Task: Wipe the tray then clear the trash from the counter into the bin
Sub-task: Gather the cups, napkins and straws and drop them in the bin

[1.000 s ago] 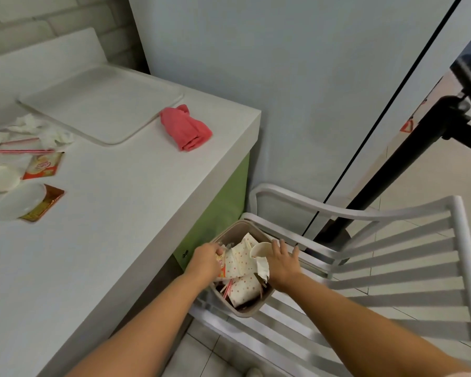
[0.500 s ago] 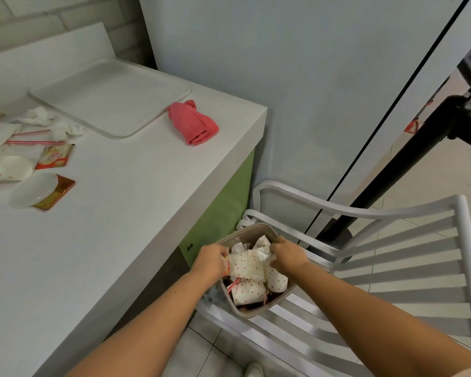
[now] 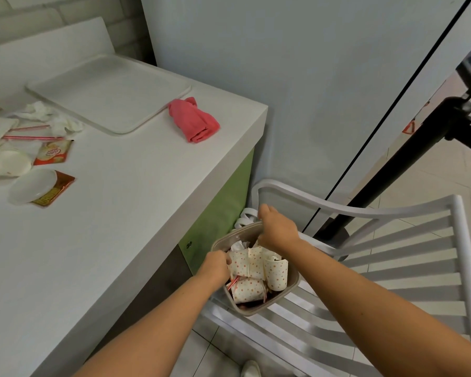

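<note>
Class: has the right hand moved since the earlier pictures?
Yes: the right hand moved from over the paper trash to the far rim of the brown plastic bin.

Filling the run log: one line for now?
stage: binning | left hand, right hand: at bin | counter: trash uncleared

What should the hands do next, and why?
Probably reach the left hand to the counter for more trash: the bin holds dotted paper, while straws, packets and a lid lie there.
</note>
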The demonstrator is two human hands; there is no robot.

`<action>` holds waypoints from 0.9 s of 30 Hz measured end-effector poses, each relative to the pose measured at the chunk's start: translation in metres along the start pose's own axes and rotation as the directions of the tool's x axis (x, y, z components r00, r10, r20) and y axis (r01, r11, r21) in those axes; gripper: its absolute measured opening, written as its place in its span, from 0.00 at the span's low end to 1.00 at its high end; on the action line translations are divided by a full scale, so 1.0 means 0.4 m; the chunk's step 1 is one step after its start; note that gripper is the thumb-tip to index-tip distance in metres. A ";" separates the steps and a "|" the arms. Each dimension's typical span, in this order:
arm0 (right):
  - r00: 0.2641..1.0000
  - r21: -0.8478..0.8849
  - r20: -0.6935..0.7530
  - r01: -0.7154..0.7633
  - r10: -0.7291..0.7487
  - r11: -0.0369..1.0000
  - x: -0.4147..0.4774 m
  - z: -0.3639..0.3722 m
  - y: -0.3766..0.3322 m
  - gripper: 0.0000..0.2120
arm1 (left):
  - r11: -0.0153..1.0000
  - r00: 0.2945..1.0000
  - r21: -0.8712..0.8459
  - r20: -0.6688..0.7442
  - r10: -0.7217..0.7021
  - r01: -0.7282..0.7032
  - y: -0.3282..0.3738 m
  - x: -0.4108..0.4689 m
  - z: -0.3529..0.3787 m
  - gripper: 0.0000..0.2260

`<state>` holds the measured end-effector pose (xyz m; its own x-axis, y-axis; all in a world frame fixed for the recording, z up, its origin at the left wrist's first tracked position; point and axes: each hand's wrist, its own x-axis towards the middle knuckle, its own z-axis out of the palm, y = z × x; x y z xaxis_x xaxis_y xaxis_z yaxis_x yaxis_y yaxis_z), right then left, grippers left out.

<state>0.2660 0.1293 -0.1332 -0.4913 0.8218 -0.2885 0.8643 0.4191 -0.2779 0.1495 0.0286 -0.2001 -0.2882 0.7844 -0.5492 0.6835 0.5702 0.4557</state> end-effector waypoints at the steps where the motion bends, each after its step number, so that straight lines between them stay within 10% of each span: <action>1: 1.000 0.004 -0.009 0.024 -0.024 1.000 -0.001 -0.006 -0.011 0.20 | 1.000 1.000 0.026 0.027 -0.008 0.007 0.003 -0.003 -0.001 0.16; 13: 0.981 0.045 -0.016 0.196 -0.195 0.980 0.020 -0.066 -0.106 0.11 | 0.997 0.988 -0.023 -0.139 0.072 -0.076 0.071 -0.049 -0.143 0.12; 19: 0.952 0.057 -0.127 0.288 -0.279 0.956 0.012 -0.151 -0.232 0.09 | 0.963 0.894 -0.082 -0.398 0.206 -0.258 0.100 -0.131 -0.292 0.03; 27: 0.894 0.060 -0.197 0.422 -0.403 0.905 -0.013 -0.205 -0.472 0.10 | 0.968 0.778 -0.160 -0.626 0.051 -0.192 -0.066 -0.229 -0.496 0.03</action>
<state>0.1143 0.0775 -0.0041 -0.7665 0.6413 0.0347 0.5685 0.7027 -0.4278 0.0246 -0.0100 -0.0227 -0.6094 0.7921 0.0346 0.6101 0.4405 0.6586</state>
